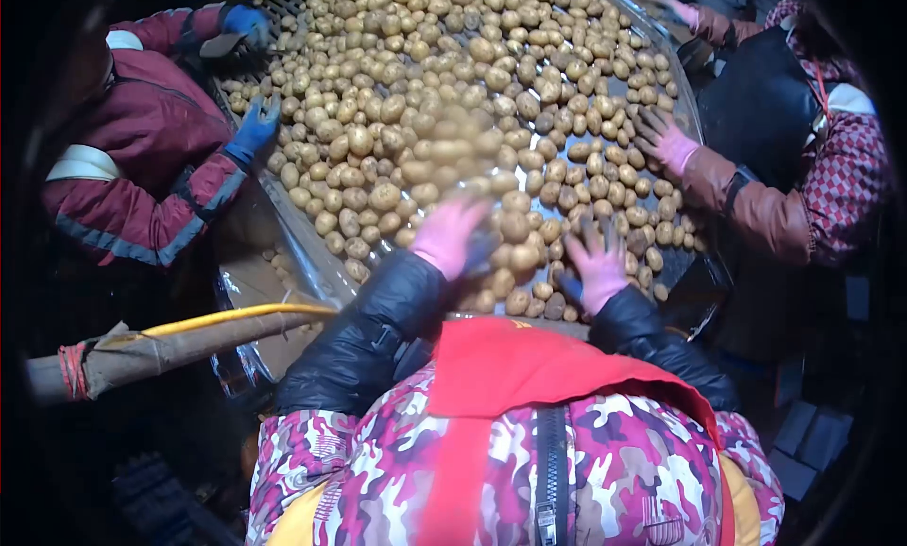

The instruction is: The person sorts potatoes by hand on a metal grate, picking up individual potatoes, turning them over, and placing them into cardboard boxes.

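Observation:
Potatoes (384,196) cover a wide table with a metal rim (304,239) in front of me. My left hand (452,236), in a pink glove with dark fingers, is over the near potatoes, smeared by motion; whether it grips one does not show. Some potatoes just beyond it are blurred too. My right hand (600,265), gloved alike, lies at the near right among the potatoes, fingers spread and touching them, with none held in it.
At left, a co-worker in a maroon jacket (156,102) reaches in with blue gloves. Opposite, a co-worker in a checked sleeve (846,192) has pink gloves at the table. A pole (189,352) with a yellow cable (231,316) juts toward the table's near left.

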Tool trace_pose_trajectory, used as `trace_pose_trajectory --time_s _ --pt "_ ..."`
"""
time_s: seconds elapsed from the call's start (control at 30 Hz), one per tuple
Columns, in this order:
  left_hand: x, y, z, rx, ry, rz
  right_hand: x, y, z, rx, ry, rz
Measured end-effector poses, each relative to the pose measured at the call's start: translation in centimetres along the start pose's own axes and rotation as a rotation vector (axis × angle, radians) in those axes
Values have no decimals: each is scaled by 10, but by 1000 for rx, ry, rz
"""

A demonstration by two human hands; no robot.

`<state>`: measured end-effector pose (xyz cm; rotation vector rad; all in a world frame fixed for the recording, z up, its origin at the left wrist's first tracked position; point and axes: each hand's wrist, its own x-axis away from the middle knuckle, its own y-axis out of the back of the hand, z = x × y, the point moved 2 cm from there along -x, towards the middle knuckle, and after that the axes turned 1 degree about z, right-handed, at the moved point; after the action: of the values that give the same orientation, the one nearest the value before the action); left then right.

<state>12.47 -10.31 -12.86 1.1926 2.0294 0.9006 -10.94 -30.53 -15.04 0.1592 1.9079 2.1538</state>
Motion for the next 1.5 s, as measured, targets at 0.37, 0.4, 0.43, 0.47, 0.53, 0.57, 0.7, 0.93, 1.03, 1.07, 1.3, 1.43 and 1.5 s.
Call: trace_pose_trajectory --time_s 0.37,0.4,0.43,0.47,0.53,0.57,0.7,0.93,1.03,1.07,1.3,1.43,1.5 --pt "-117 46 87 -400 710 -32 -20 -8 -2 35 -64 -4" --pt "-117 44 66 -245 679 -15 -20 -12 1 43 -74 2" --pt "-117 21 55 -257 565 12 -25 -9 3 37 -66 0" --pt "-116 -1 43 -272 441 35 -30 -10 2 45 -48 -15" --pt "-95 -6 1 -284 311 -44 -37 -12 -1 68 -25 -44" --pt "-86 -8 -5 -327 260 0 -40 -15 -2 70 -21 -37" --pt "-37 -4 -22 -372 103 69 -47 -6 5 102 -21 -12" --pt "60 15 -6 -314 206 114 -51 -10 2 85 -2 -43" --pt "106 15 24 -455 460 103 -58 6 11 60 -73 7" --pt "117 20 28 -458 451 41 -65 8 16 37 -127 16" --pt "127 12 40 -475 425 -36 -139 -6 88 -67 375 50" --pt "127 18 45 -414 407 -112 -196 -5 69 3 440 98" --pt "116 24 46 -351 359 -214 -215 -2 44 54 449 9"
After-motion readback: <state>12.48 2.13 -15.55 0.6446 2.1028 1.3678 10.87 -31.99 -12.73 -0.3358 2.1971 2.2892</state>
